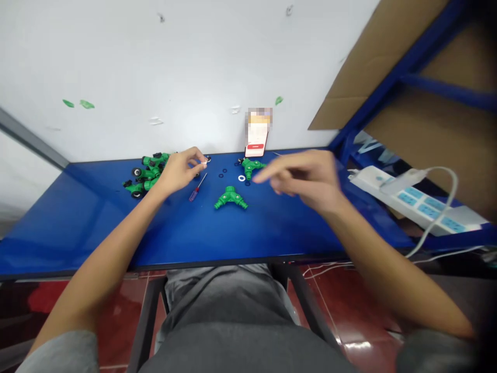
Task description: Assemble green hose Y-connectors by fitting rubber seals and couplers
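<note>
My left hand (179,170) hovers over the far part of the blue table (77,223), its fingertips pinched on a small white ring. Just left of it lies a pile of green plastic Y-connectors (146,175). A red-and-blue screwdriver (196,188) lies just right of that hand. One green Y-connector (231,198) sits alone mid-table and another (252,166) lies farther back. My right hand (306,177) is blurred, fingers stretched left toward the far connector, a white ring (241,178) and several small black rings (225,172).
A phone (257,139) leans upright against the white wall at the table's back edge. To the right, a white power strip (411,198) with a cable rests on a blue shelf frame with cardboard. My grey-clad legs are below the table's front edge.
</note>
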### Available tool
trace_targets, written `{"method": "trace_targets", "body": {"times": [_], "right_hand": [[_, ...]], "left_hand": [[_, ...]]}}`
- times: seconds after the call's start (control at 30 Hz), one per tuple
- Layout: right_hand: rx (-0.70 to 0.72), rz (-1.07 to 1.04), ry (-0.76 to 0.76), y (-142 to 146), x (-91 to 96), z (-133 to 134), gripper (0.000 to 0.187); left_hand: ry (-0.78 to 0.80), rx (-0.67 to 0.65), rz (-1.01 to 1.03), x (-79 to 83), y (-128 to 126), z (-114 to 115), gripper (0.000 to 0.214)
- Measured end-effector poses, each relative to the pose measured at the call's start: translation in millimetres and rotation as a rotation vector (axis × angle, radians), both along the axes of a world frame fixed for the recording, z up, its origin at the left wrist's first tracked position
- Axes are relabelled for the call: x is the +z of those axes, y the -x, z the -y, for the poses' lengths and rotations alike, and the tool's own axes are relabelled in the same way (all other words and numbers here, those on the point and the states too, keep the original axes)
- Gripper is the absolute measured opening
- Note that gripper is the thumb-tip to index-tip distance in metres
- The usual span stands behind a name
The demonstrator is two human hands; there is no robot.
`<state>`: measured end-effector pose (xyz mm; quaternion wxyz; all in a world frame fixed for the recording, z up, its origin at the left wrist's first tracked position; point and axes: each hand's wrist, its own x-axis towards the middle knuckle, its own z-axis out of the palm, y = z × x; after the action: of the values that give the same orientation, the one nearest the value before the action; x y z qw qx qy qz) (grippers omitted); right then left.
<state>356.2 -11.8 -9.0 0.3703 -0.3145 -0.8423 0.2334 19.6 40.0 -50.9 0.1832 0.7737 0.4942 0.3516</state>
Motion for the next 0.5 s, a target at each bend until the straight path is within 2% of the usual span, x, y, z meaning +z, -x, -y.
{"method": "trace_targets", "body": {"times": [0.1, 0.2, 0.33, 0.43, 0.5], "right_hand": [[-0.126, 0.3, -0.164, 25.6, -9.7, -50.4, 0.033], [-0.206, 0.487, -0.252, 35.6, -36.0, -88.9, 0.042], [-0.158, 0.442, -0.301, 23.6, -62.9, -97.7, 0.04], [-0.142, 0.382, -0.272, 14.1, -64.5, -94.1, 0.036], [-0.131, 0.378, -0.259, 11.7, -61.4, -94.0, 0.034]], "left_hand": [[0.028, 0.001, 0.122, -3.2, 2.0, -3.3, 0.018], [0.056, 0.028, 0.157, -6.5, 3.0, -5.0, 0.02], [0.094, 0.009, 0.18, -10.6, -0.4, -3.5, 0.022], [0.097, -0.017, 0.151, -11.6, -5.7, -0.6, 0.032], [0.083, -0.028, 0.115, -11.7, -8.9, 1.3, 0.027]]}}
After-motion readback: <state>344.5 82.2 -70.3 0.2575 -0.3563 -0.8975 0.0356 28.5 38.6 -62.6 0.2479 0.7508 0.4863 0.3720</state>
